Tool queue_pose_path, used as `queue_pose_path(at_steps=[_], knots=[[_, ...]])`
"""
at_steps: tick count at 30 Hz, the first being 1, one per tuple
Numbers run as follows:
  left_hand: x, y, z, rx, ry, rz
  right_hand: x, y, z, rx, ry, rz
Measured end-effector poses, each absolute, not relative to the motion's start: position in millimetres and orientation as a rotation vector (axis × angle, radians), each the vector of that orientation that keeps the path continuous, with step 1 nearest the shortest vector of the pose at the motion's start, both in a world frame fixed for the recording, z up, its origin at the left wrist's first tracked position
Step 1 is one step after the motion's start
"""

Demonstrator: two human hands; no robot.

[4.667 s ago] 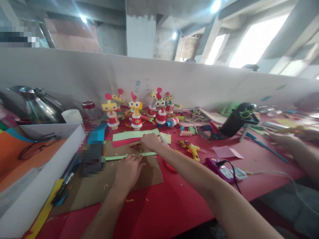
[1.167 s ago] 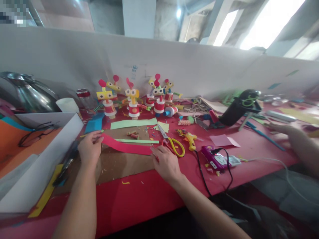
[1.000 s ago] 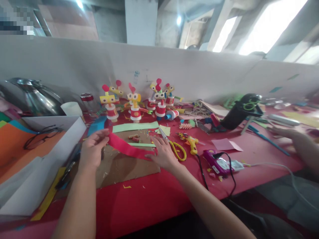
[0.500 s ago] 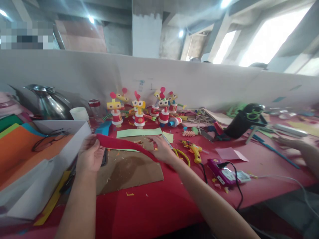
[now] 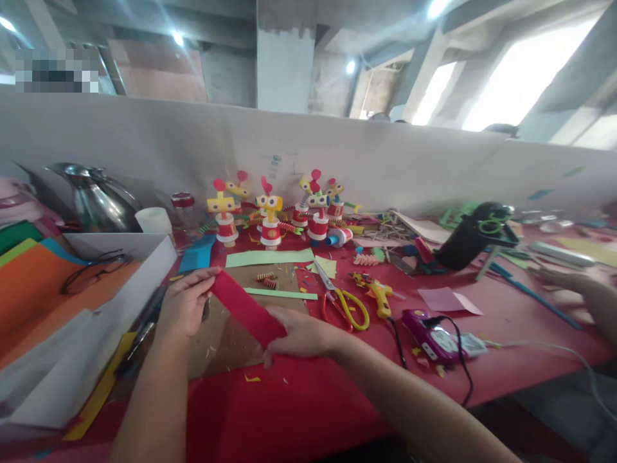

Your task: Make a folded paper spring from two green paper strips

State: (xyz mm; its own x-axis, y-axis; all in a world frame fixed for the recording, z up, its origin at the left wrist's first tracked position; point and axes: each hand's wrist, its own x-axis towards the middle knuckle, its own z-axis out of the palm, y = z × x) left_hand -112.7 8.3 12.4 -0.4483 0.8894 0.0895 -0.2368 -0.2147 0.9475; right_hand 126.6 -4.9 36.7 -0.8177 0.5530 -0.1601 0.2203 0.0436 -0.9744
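A red paper strip (image 5: pixel 245 310) slants between my two hands over the brown cardboard sheet (image 5: pixel 212 350). My left hand (image 5: pixel 187 299) pinches its upper end, while my right hand (image 5: pixel 296 334) grips the lower end with the thumb beneath. Beyond them lie a wide pale green strip (image 5: pixel 270 257) and a narrow green strip (image 5: pixel 284 294). Small coiled paper springs (image 5: pixel 267 280) rest on the cardboard. Scissors with red and yellow handles (image 5: pixel 340 299) lie to the right of my right hand.
Several paper-cup figures (image 5: pixel 270 222) stand at the back. A yellow glue gun (image 5: pixel 378 296) and a purple power strip (image 5: pixel 431 337) with cords lie right. At left is a white box (image 5: pixel 159 257) of coloured paper. Another person's hand (image 5: pixel 563 283) shows at far right.
My right hand has come down and nearer, now holding the strip's other end. The strip is straighter and slopes down to the right. The scissors and narrow green strip are uncovered.
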Motion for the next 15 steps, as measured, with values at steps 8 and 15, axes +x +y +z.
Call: queue_pose_path(at_steps=[8,15], knots=[[-108.3,14.9,0.5,1.121,1.598,1.902,162.0,86.1,19.7,-1.239,-1.544,1.527],[-102.8,28.0,-17.8,1.160,1.607,1.726,142.5,145.6,-5.5,-1.567,-1.722,0.938]])
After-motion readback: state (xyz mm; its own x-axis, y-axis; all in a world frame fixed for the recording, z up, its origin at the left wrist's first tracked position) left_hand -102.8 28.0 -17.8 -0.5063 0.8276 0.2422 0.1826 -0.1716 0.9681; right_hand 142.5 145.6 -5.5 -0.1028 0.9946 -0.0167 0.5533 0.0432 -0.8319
